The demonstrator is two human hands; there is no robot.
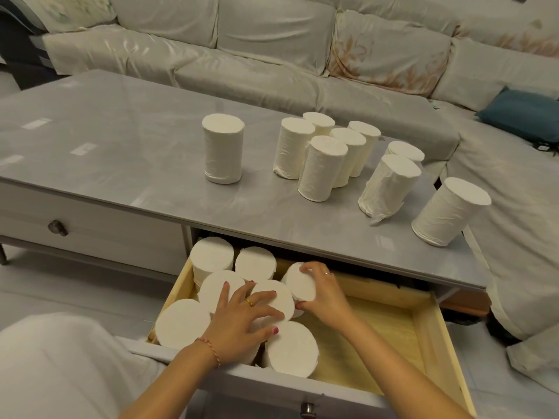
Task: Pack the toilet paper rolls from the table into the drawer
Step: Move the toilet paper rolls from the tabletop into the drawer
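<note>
Down in the pulled-out pale wooden drawer (423, 328), seven white wrapped toilet paper rolls (181, 323) stand packed on the left; the left hand (239, 322) presses flat on them, fingers spread, while the right hand (325, 294) has its fingers clamped on the newest roll (299, 282) (right half's bare). Further back, nine more upright rolls (322, 172) wait on the glossy grey bench (106, 140), so not quite halfway I'd say.

Nine toilet paper rolls (322, 172) are standing on the table (121, 152); seven more rolls (290, 349) are sitting in the open drawer (393, 337) (one tilted), making sixteen.
</note>
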